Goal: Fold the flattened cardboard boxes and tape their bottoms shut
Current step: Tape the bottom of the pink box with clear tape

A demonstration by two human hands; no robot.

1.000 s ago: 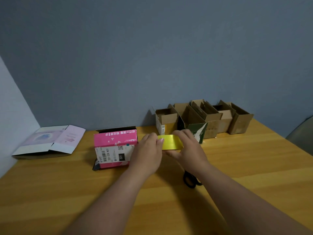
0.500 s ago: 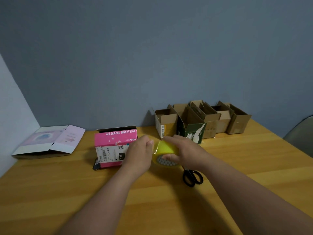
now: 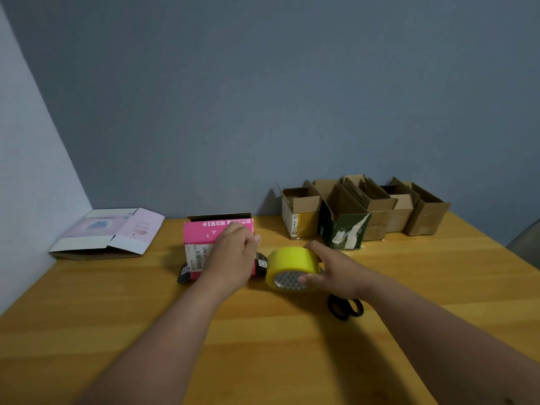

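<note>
The right hand (image 3: pixel 336 273) grips a yellow tape roll (image 3: pixel 290 268) just above the table (image 3: pixel 292 346). The left hand (image 3: pixel 232 255), fingers curled, holds the upright pink box (image 3: pixel 210 235), just left of the roll.

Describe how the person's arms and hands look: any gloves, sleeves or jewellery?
Both the left hand and the right hand are bare, with no gloves, rings or watch visible. The forearms are bare too; no sleeves show anywhere in view.

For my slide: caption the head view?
Left hand on pink box; right hand holds yellow tape.
</note>
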